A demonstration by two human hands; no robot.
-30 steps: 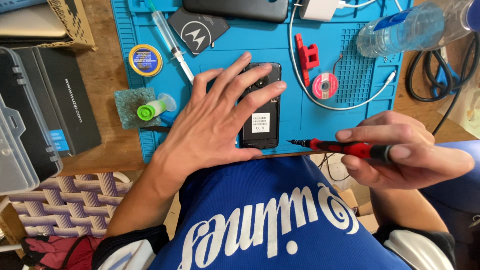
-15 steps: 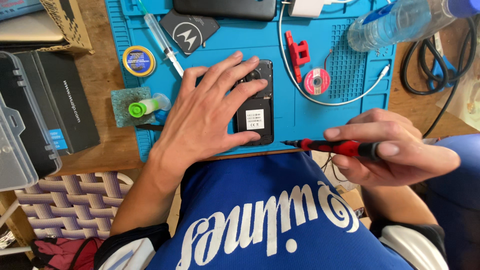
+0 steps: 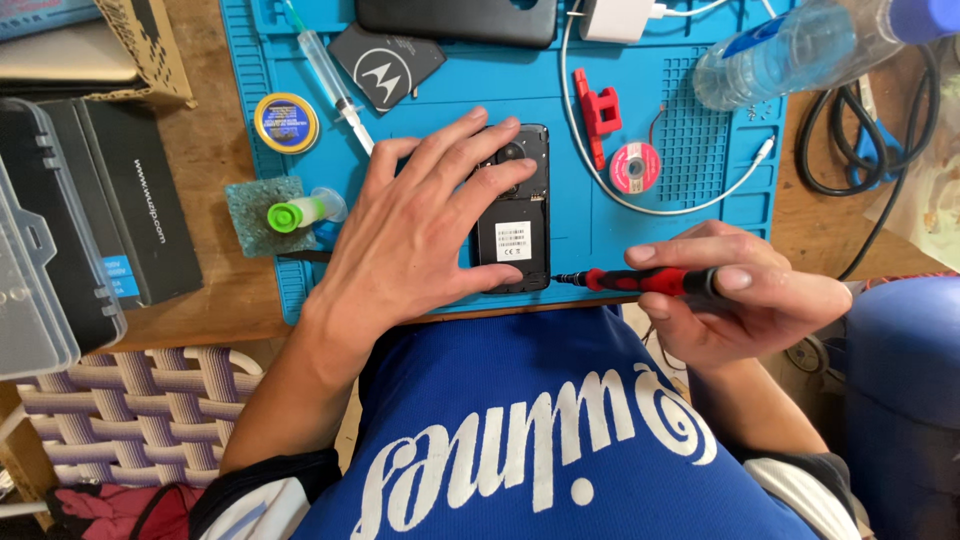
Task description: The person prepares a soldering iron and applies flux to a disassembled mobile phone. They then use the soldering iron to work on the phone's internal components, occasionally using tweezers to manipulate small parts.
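A black phone (image 3: 520, 225) with its back cover off lies on a blue work mat (image 3: 600, 200). My left hand (image 3: 415, 235) lies flat over the phone's left side, fingers spread, pressing it down. My right hand (image 3: 730, 290) grips a red-and-black screwdriver (image 3: 650, 280) held level, its tip touching the phone's lower right corner. My blue shirt fills the bottom of the view.
On the mat lie a syringe (image 3: 325, 65), a round tin (image 3: 286, 122), a black phone cover (image 3: 388, 62), a red clip (image 3: 598, 105), a solder-wick spool (image 3: 634, 167) and a white cable (image 3: 600, 175). A plastic bottle (image 3: 800, 50) lies top right, black boxes (image 3: 130, 220) left.
The screwdriver tip has moved left to the phone's lower right corner. My left hand has stayed on the phone.
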